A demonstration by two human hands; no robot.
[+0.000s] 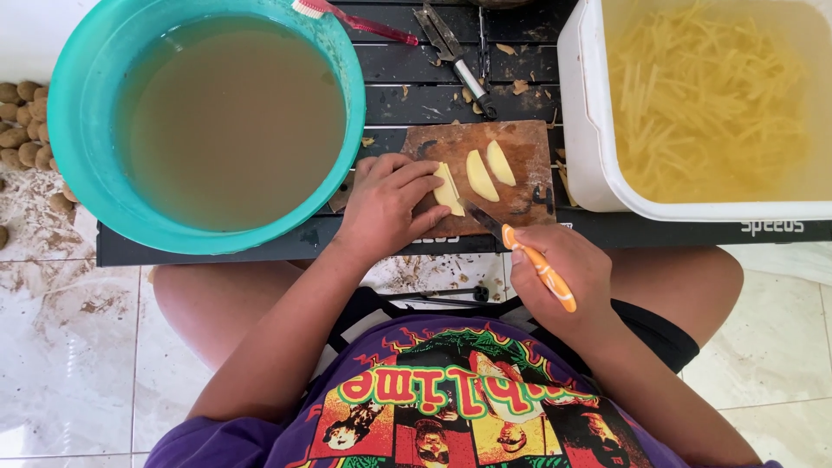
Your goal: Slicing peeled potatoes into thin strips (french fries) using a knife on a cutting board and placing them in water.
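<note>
My left hand (388,202) presses down on a stack of pale potato slices (448,189) at the left of a small wooden cutting board (529,156). My right hand (563,276) grips an orange-handled knife (539,267); its dark blade points up-left, tip near the held slices. Two more potato slices (488,169) lie flat on the board, just right of my left hand.
A teal basin (74,121) of murky water stands at left on a black slatted table (416,82). At right is a white tub (582,130) of potato strips in water. A peeler (459,56) and a red toothbrush (360,19) lie behind. Unpeeled potatoes (22,121) are piled on the floor.
</note>
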